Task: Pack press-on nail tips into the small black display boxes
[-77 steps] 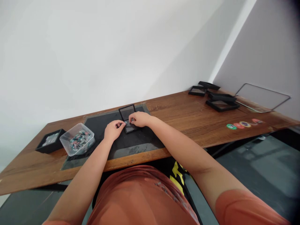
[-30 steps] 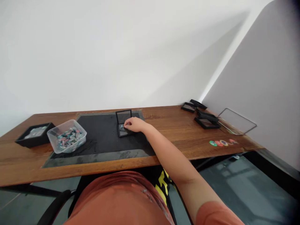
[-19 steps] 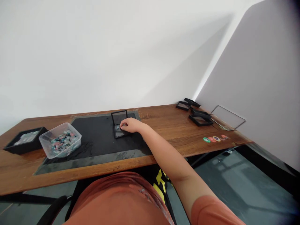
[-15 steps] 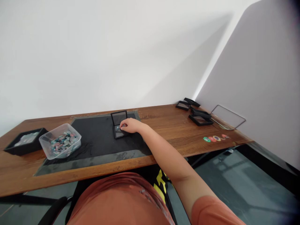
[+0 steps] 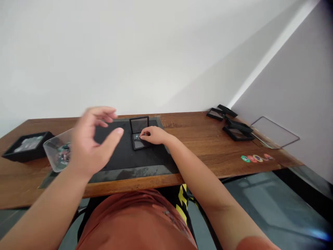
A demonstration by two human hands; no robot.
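Observation:
My left hand point(image 5: 93, 140) is raised over the table, thumb and fingers apart, with nothing in it. It hides part of the clear plastic tub point(image 5: 52, 158), where small greenish and pinkish pieces, perhaps polished stones, show. My right hand point(image 5: 155, 134) reaches to a small black hinged display frame point(image 5: 141, 144), which stands unfolded with its upper half upright. The fingers are bent and pinched over the frame's lower half; what they hold, if anything, is hidden. Beside the fingertips a pale little piece point(image 5: 137, 136) lies on the frame's clear film.
Under the frame lies a dark mat point(image 5: 122, 152) on the wooden table point(image 5: 192, 139). A black box with clear packets point(image 5: 28, 144) stands at far left. Several black frames point(image 5: 238, 132), a wire stand point(image 5: 275, 130) and round stickers point(image 5: 257, 158) are at the right.
My left hand has come into view, in front of the tub. My right hand remains at the hinged frame with its fingers bent. The whole view has shifted slightly.

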